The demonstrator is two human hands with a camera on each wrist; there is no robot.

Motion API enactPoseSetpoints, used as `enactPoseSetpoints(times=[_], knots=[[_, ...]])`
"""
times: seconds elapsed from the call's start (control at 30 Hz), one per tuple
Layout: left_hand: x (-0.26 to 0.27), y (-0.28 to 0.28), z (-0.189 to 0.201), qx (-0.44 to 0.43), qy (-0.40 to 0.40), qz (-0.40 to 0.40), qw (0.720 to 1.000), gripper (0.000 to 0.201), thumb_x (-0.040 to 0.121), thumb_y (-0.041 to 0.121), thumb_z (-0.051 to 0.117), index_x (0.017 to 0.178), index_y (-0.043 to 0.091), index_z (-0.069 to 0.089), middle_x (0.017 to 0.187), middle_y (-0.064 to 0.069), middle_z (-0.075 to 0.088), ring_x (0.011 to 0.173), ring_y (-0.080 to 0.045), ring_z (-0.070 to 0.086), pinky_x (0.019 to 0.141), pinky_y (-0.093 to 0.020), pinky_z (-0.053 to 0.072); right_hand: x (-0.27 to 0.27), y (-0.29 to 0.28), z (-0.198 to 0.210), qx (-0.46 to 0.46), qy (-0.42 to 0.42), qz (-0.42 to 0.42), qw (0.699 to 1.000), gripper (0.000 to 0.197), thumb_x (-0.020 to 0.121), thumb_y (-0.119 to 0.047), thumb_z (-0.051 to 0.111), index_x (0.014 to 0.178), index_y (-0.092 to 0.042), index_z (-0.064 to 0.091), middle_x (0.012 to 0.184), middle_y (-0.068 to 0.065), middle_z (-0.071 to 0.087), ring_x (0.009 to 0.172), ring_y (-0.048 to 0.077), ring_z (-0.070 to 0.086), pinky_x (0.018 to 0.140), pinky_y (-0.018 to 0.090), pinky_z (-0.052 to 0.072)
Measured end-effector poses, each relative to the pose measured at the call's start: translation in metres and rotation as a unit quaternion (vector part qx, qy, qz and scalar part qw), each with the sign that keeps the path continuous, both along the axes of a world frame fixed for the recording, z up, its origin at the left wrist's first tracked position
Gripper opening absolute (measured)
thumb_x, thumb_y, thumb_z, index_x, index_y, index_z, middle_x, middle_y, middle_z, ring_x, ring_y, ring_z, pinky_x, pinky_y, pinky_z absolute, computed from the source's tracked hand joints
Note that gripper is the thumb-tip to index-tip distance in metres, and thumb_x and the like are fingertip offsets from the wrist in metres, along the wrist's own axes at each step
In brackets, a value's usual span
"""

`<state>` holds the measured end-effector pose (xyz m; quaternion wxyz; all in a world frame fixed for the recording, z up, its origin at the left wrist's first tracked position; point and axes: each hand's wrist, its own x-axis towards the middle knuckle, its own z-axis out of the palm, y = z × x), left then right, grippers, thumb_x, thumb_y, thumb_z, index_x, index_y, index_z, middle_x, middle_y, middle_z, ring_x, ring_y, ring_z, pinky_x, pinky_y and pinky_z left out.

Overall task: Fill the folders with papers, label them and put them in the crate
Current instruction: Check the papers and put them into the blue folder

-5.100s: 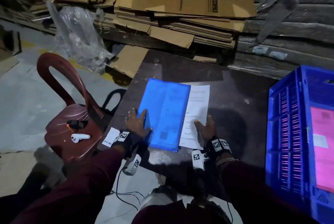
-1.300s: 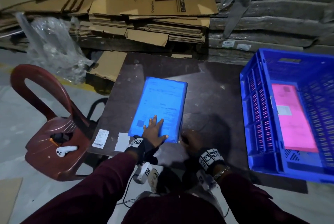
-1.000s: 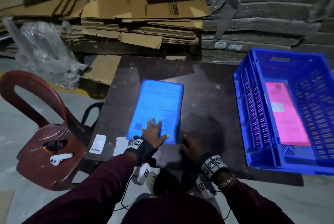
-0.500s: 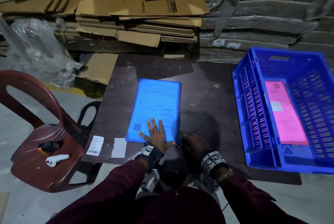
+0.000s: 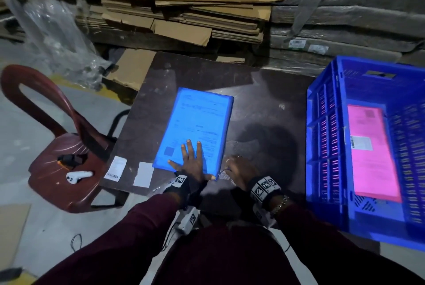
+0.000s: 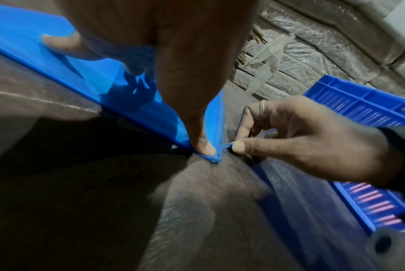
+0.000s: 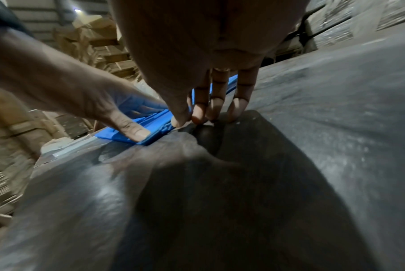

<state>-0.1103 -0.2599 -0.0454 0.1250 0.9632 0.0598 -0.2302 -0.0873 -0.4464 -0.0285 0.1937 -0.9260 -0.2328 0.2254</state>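
A closed blue folder (image 5: 197, 123) with paper inside lies on the dark table (image 5: 264, 100). My left hand (image 5: 192, 165) presses flat on its near end, fingers spread. In the left wrist view the thumb (image 6: 203, 146) pins the folder's (image 6: 92, 73) near right corner. My right hand (image 5: 239, 168) is curled beside that corner, and its thumb and fingers (image 6: 238, 145) pinch the folder's edge there. The right wrist view shows the same pinch at the folder (image 7: 155, 132). A blue crate (image 5: 322, 91) at the right holds a labelled pink folder (image 5: 370, 153).
A barcode label (image 5: 115, 167) and a plain white label (image 5: 143, 174) lie on the table left of the folder. A red plastic chair (image 5: 57, 146) at the left carries a white device (image 5: 78, 176). Flattened cardboard (image 5: 184, 8) is stacked behind the table.
The folder, open with a sheet showing five seconds ago, is now closed. My left hand has slid right along the near end. My right hand stays at the near right corner.
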Motion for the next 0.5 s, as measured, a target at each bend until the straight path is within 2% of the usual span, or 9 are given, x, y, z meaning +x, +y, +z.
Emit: enactPoseSetpoints(times=[0.07,0.13,0.23,0.3,0.37,0.5], knots=[[-0.004,0.003,-0.001,0.004,-0.021,-0.003,1.0,0.151,0.027,0.104,0.003,0.156,0.025,0.0,0.163,-0.008,-0.008,0.15,-0.031,-0.004,0.094,-0.084,0.007,0.009,-0.003,-0.006,0.008,-0.004,-0.006,1.0,0.016,0.091,-0.025,0.058,0.087,-0.009,0.063,0.102,0.011,0.062,0.099,0.029,0.058,0.084,0.04,0.047],[-0.006,0.006,-0.008,0.001,-0.031,-0.003,1.0,0.146,0.033,0.104,0.002,0.156,0.025,0.006,0.164,-0.007,-0.004,0.15,-0.032,-0.001,0.094,-0.085,0.007,0.02,-0.007,-0.013,0.01,-0.006,-0.016,1.0,0.016,0.089,-0.028,0.062,0.083,-0.013,0.061,0.097,0.008,0.06,0.096,0.028,0.057,0.082,0.043,0.049],[-0.007,0.012,-0.012,0.013,-0.032,-0.025,0.999,0.137,0.041,0.103,0.007,0.156,0.028,0.006,0.164,-0.007,-0.005,0.15,-0.031,-0.001,0.094,-0.085,0.009,0.034,-0.011,-0.015,0.034,-0.016,0.005,0.999,0.014,0.086,-0.029,0.064,0.078,-0.019,0.058,0.096,0.003,0.059,0.097,0.025,0.056,0.081,0.04,0.048],[-0.008,0.015,-0.015,0.013,-0.032,-0.037,0.999,0.131,0.047,0.102,0.012,0.156,0.029,0.001,0.163,-0.006,-0.009,0.15,-0.03,-0.005,0.096,-0.084,0.007,0.043,-0.013,-0.014,0.049,-0.019,0.011,0.999,0.017,0.084,-0.029,0.068,0.077,-0.016,0.058,0.097,0.004,0.059,0.096,0.023,0.054,0.079,0.035,0.043],[-0.011,0.018,-0.018,0.017,-0.045,-0.039,0.998,0.128,0.05,0.103,0.012,0.155,0.032,-0.004,0.163,-0.004,-0.014,0.15,-0.029,-0.009,0.098,-0.083,0.006,0.053,-0.016,-0.016,0.058,-0.034,0.019,0.998,0.019,0.08,-0.028,0.073,0.075,-0.015,0.061,0.093,0.006,0.062,0.091,0.025,0.054,0.076,0.034,0.041],[-0.014,0.02,-0.019,0.002,-0.068,-0.04,0.997,0.124,0.053,0.101,0.021,0.155,0.035,-0.004,0.163,0.0,-0.013,0.15,-0.026,-0.01,0.1,-0.081,0.001,0.072,-0.024,-0.026,0.097,-0.053,-0.032,0.993,0.018,0.071,-0.023,0.082,0.069,-0.023,0.064,0.083,0.0,0.065,0.084,0.027,0.06,0.076,0.035,0.049]])
